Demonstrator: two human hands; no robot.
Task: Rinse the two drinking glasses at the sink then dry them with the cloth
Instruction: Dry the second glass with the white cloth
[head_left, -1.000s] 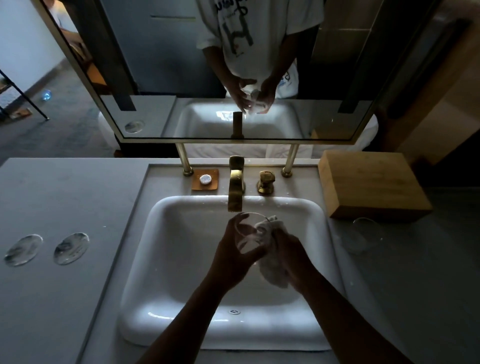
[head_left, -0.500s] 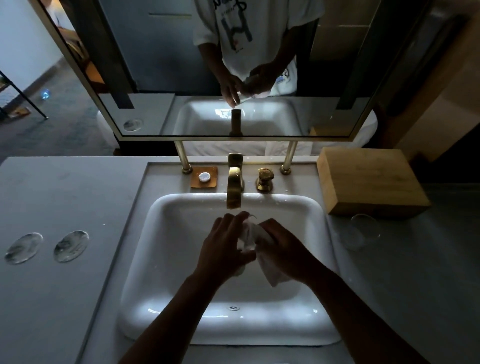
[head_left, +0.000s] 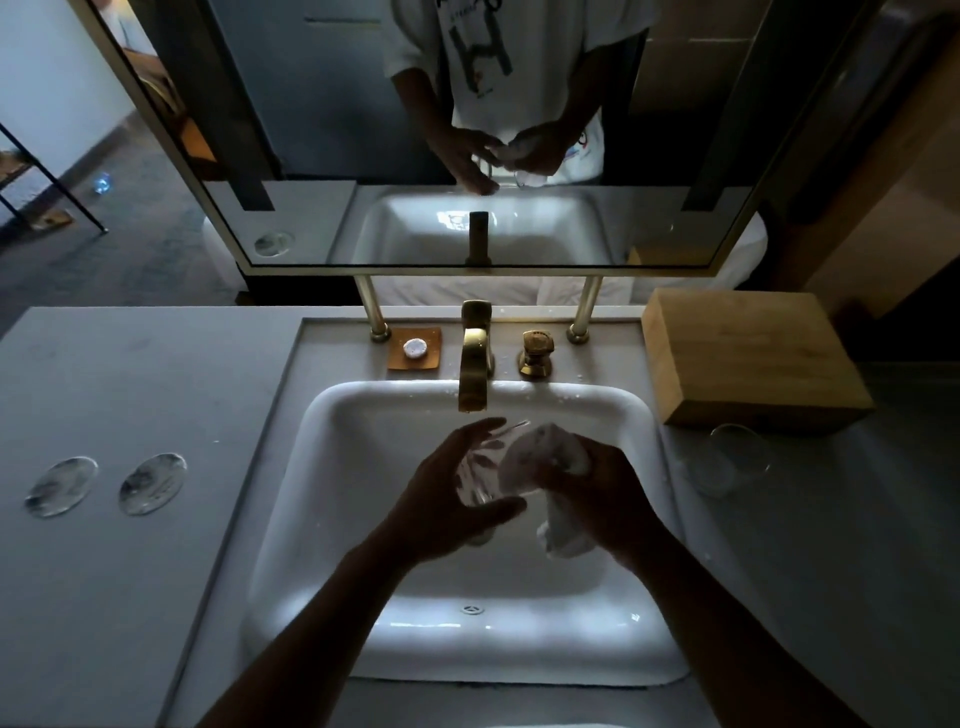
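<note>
Both your forearms reach in from six o'clock over the sink (head_left: 332, 467). Your left hand (head_left: 447, 493) cups the glass (head_left: 480, 467); your right hand (head_left: 597, 488) grips the cloth (head_left: 535, 457), pressing at three o'clock. The second glass (head_left: 732, 460) stands further toward three.

The sink (head_left: 322, 499) basin is occupied at its centre by both hands, which meet just below the faucet (head_left: 474, 364) spout. The faucet and its handle (head_left: 536, 353) stand at the basin's back rim. A soap dish (head_left: 415, 349) lies left of the faucet. At the table's (head_left: 156, 395) right back corner stands a wooden box (head_left: 753, 358), with a second glass (head_left: 727, 460) just in front of it. Two round coasters (head_left: 106, 484) lie near the left edge; the table surface between them and the sink is free.
</note>
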